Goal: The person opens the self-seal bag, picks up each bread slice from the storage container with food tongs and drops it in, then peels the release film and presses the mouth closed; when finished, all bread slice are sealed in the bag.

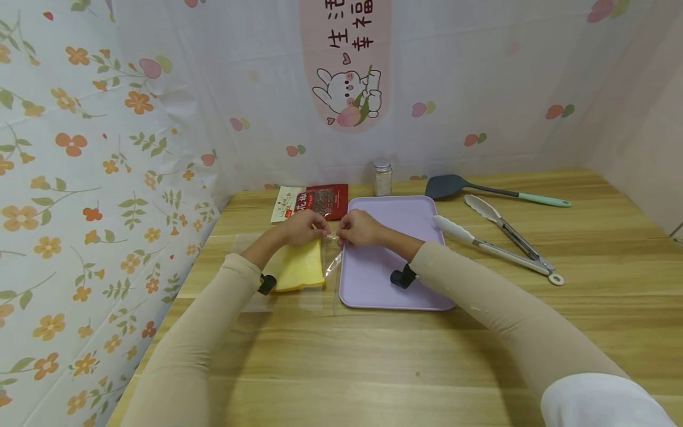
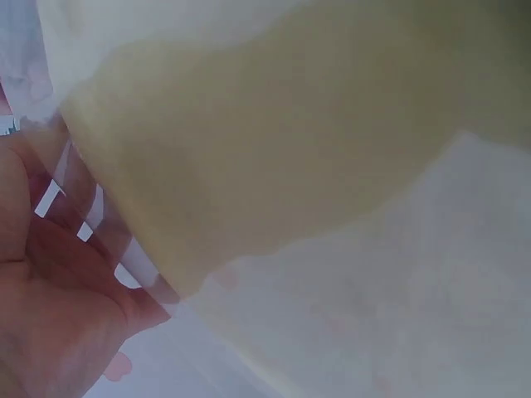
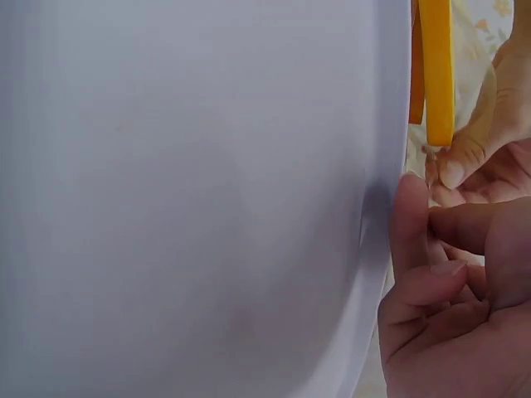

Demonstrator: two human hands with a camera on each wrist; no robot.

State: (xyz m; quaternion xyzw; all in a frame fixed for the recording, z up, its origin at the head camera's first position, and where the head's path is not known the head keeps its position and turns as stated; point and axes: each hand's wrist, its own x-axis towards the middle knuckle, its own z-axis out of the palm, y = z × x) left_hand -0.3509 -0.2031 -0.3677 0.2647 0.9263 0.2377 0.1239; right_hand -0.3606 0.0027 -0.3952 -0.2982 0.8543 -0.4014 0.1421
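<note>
Beige sleeves (image 1: 192, 350) run up from the bottom of the head view, with white fabric (image 1: 603, 403) at the lower right and a black wrist camera (image 1: 402, 276) showing on each forearm. Both hands meet near the middle of the scene. The left grip (image 1: 303, 228) has thumb and fingers pinched together on the upper right corner of a clear bag (image 1: 332, 267). Just beside it, the right grip (image 1: 361, 228), thumb and fingertips together, pinches the same edge of the bag, over the left rim of a lavender tray (image 1: 368, 287). The bag lies on the tabletop (image 1: 347, 356), left of the tray. A yellow slab (image 1: 300, 270) with an orange rim lies within the bag's outline, below the left grip; whether it sits inside or under the film, I cannot tell. The left wrist view is mostly blurred film.

Beyond the hands is a red and cream packet (image 1: 333, 198), lying flat. Right of it, a small jar (image 1: 382, 179) with a metallic lid stands upright behind the tray. A dark spatula (image 1: 445, 186) with a mint handle lies farther right, and below that a pair of spread tongs (image 1: 512, 257) with pale tips. Floral cloth (image 1: 50, 249) hangs on the left; a patterned backdrop (image 1: 256, 71) with a rabbit drawing hangs behind.
</note>
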